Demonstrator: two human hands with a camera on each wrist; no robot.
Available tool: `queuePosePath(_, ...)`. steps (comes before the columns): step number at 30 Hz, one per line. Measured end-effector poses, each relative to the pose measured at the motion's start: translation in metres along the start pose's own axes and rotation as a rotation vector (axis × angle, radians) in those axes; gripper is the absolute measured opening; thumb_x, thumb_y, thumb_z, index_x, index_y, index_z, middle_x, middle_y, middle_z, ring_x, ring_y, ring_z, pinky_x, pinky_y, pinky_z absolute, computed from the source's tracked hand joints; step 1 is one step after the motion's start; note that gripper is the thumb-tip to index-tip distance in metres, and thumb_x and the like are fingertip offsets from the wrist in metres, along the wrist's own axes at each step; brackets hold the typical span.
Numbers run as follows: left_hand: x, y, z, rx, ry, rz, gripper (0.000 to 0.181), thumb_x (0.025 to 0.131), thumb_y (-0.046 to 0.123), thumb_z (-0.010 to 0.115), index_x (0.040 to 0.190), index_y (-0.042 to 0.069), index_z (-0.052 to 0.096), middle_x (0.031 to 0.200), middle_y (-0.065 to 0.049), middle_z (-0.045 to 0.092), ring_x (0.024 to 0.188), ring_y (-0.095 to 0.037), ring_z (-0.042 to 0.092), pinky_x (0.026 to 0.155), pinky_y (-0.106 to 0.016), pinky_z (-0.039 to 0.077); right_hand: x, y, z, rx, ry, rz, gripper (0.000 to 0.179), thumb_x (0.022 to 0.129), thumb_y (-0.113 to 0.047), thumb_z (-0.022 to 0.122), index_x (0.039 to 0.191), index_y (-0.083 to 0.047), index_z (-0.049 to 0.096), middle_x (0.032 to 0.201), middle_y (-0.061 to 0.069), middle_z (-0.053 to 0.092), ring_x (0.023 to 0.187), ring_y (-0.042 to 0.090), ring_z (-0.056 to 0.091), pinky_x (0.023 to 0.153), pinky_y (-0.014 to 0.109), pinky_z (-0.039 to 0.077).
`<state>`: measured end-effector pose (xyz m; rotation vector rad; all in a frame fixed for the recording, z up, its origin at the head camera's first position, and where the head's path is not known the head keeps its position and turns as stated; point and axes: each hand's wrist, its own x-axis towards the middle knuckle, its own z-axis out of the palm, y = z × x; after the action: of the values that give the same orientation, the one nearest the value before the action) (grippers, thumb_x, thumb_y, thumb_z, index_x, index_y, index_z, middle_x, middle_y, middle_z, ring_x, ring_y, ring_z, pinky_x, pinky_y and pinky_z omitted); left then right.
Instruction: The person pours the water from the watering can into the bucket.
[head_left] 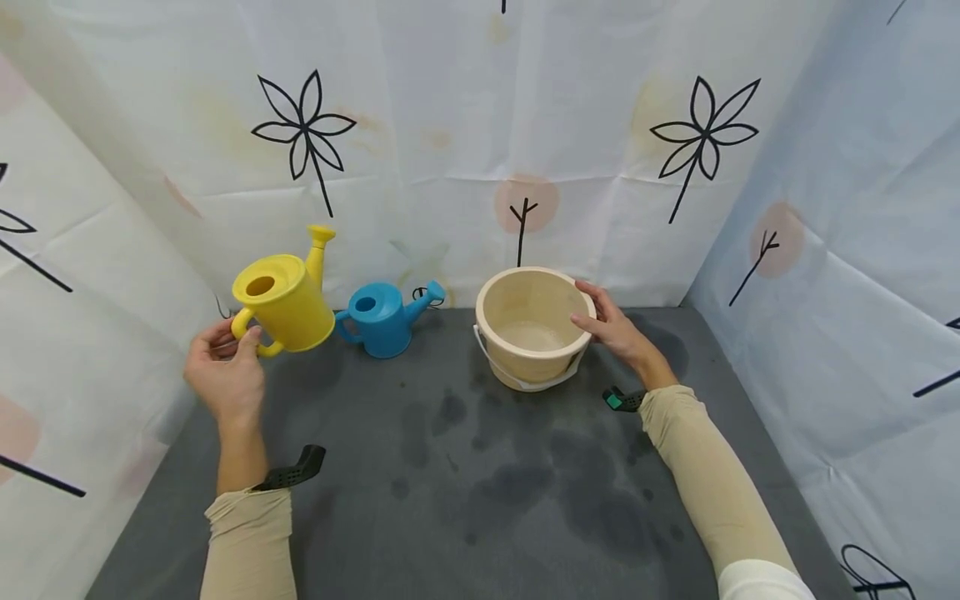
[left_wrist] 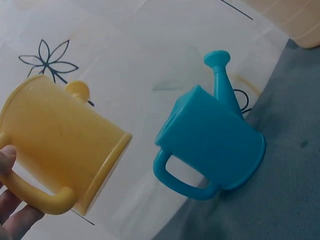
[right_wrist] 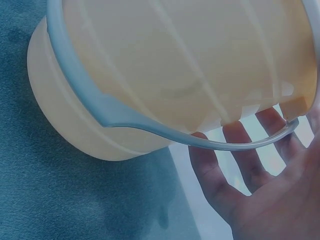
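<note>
My left hand [head_left: 231, 373] grips a yellow watering can [head_left: 298, 312] by its side handle, thumb on top, and holds it raised above the table's back left. A smaller blue watering can [head_left: 387, 331] stands just right of it, its spout pointing right. In the left wrist view the two cans are apart. My right hand [head_left: 617, 332] holds a cream bucket [head_left: 517, 367] at its right rim, with the thumb over the edge and the fingers along the outside wall. The bucket's pale carrying handle [right_wrist: 145, 127] hangs down its front. No water can be made out in the bucket.
The dark grey tabletop [head_left: 360, 517] bears several darker wet-looking patches [head_left: 517, 487] in front of the bucket. White cloth [head_left: 450, 100] printed with flowers and twigs walls in the back and both sides. Black camera mounts [head_left: 296, 471] sit on both wrists.
</note>
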<state>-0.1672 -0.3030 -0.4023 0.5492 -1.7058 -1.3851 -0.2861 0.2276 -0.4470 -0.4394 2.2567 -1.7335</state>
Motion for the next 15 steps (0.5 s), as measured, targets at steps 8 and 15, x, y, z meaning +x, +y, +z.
queuePosePath(8,0.006,-0.016,-0.006,0.034,0.092,-0.149,0.024,0.086,0.007,0.079,0.109,0.010,0.072,0.087,0.013,0.057,0.077,0.001,0.057,0.074,-0.007,0.051,-0.001,-0.001,0.001,-0.008,0.012,0.008,0.072,0.106,-0.023,0.055,0.165,-0.025,0.013,0.169,0.014,0.019,0.130,0.039,0.053,0.077,0.023,0.060)
queuePosePath(15,0.012,-0.035,-0.015,0.027,0.105,-0.298,0.023,0.086,0.006,0.078,0.101,0.019,0.066,0.089,0.010,0.054,0.079,-0.002,0.053,0.066,-0.004,0.050,-0.001,0.000,0.001,-0.001,0.007,0.004,0.072,0.106,-0.022,0.055,0.165,-0.024,0.013,0.169,0.015,0.018,0.132,0.045,0.050,0.076,0.023,0.060)
